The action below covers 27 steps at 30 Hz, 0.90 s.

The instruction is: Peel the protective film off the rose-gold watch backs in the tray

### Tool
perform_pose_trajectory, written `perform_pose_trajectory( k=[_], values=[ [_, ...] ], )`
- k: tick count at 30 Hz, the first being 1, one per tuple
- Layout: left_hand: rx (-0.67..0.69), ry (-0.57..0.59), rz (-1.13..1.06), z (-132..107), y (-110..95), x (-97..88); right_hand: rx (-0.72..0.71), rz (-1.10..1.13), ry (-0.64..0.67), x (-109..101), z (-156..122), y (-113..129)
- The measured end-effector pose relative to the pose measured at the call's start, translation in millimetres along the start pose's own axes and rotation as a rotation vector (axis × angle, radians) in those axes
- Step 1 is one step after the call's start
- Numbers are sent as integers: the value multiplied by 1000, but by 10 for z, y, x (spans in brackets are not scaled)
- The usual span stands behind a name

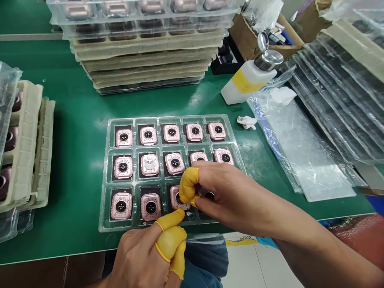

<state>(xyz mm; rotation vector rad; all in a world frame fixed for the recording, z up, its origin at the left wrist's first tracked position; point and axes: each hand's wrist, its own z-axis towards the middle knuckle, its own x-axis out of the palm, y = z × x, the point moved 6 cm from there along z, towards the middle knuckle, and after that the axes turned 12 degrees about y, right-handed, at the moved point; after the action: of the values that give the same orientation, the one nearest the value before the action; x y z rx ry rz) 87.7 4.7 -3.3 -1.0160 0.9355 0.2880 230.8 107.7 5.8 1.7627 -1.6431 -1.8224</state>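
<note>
You were apparently handling the watch case (174, 195) beneath your narrowly pinched right hand (217, 188), left hand (147, 250) curled just beside it, both grips unclear, and a light, steady touch seemed needed.

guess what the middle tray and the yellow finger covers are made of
The tray looks like thin, glossy clear plastic: it catches highlights and green shows through. The yellow finger covers look like matte rubber, possibly latex: wrinkled, with rolled edges.

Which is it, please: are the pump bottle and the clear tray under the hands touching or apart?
Apart: the head view shows green tabletop between the pump bottle and the far right corner of the clear tray.
</note>
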Motion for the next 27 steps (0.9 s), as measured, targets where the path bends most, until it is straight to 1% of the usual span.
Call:
perform_pose_trajectory(
  k=[5, 8, 12, 15, 22, 27],
  values=[
    [-34, 29, -23, 14, 17, 13, -20, -27, 8, 12, 4, 5],
    [-26, 24, -36, 22, 15, 2, -23, -21, 20, 27, 1, 13],
    [-7, 36, -26, 27, 19, 14, -43, -40, -8, 19, -9, 28],
    [-1, 36, 5, 38, 15, 14, -44, -50, -5, 24, -11, 27],
    [7, 53, 25, 96, -35, 3, -55, -72, -22, 35, -4, 37],
    [12, 41, 47, 104, -42, 17, -64, -83, -38, 46, -15, 44]
  ],
)
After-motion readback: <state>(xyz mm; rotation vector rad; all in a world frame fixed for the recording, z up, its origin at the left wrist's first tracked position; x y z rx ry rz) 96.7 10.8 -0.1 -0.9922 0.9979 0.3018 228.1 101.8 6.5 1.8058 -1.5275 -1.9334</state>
